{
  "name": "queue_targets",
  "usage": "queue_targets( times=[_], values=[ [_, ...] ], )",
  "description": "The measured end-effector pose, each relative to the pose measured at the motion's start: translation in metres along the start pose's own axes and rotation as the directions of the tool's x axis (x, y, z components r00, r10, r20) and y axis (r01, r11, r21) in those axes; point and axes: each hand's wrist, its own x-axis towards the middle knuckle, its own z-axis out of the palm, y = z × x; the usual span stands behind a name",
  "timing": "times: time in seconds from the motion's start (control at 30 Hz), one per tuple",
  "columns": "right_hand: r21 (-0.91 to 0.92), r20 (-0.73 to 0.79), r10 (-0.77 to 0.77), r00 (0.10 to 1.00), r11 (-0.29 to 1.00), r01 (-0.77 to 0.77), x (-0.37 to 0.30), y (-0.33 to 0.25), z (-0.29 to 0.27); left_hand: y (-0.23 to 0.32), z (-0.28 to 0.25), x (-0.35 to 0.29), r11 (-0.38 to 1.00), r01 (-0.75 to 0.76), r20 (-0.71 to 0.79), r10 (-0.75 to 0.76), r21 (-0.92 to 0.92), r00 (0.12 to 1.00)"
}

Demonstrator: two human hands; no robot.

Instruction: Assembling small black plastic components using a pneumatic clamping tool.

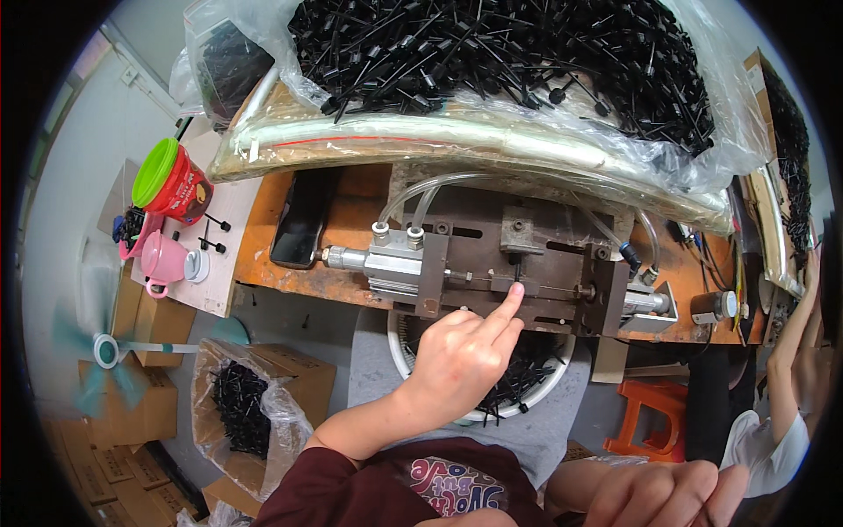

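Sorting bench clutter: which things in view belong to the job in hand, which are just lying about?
Likely in use:
metal fixture at the left hand
pneumatic cylinder
black stemmed parts

Likely just lying about:
pink mug
red-and-green tub
orange stool

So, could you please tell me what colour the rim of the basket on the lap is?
White; the rim shows best in the head view.

We wear a maroon top (373,483) with rounded pink-and-blue chest lettering (457,486) and, below the worktop (351,193) edge, grey cloth (373,382); our left hand (471,356) and right hand (663,501) are bare.
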Motion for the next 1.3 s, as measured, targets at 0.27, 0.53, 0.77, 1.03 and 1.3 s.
queue_targets(
  times=[0.27,0.53,0.77,1.03,1.3],
  values=[
    [0.095,0.063,0.402,0.913,0.908,-0.407,-0.024,0.044,-0.003,-0.001,-0.008,0.002,0.997,-0.023,-0.008,0.023,-0.068,1.000],
    [0.191,0.145,0.671,0.727,0.702,-0.686,-0.058,0.099,0.013,0.011,-0.028,-0.015,0.930,-0.100,0.189,0.176,-0.352,0.966],
    [0.134,0.186,0.734,0.653,0.640,-0.757,-0.075,0.093,0.010,0.005,-0.026,-0.029,0.904,-0.133,0.193,0.227,-0.406,0.954],
    [-0.110,0.392,0.326,0.860,0.945,-0.308,-0.039,0.055,-0.047,-0.005,-0.008,-0.048,0.859,-0.161,0.210,0.294,-0.487,0.932],
    [-0.966,-0.012,-0.116,0.993,0.258,0.019,0.105,0.049,-0.077,0.000,-0.026,-0.044,0.913,-0.126,0.116,0.184,-0.387,0.976]
  ],
)
